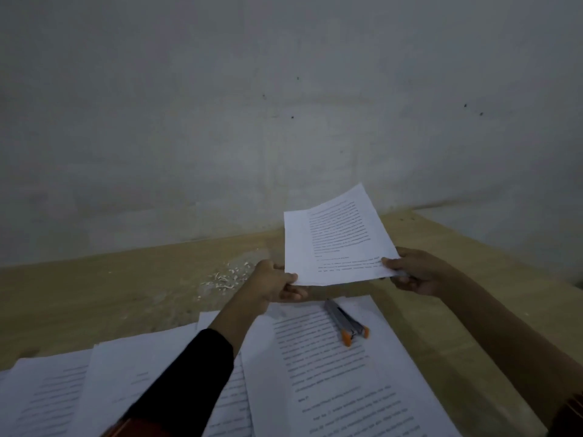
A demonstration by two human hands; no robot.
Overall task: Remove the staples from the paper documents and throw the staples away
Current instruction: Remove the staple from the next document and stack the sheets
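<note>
I hold a printed paper document (337, 238) up above the table, tilted away from me. My left hand (277, 283) pinches its lower left corner and my right hand (416, 271) pinches its lower right corner. Below it, a grey staple remover with orange tips (345, 321) lies on another printed document (340, 373). A scatter of small pale scraps, which look like pulled staples (225, 279), lies on the wooden table to the left of my left hand. No staple is visible on the held document.
More printed sheets (110, 389) overlap along the near edge of the wooden table (94, 298). A grey wall (284, 105) rises right behind the table. The table's right end (492, 247) runs out near my right forearm.
</note>
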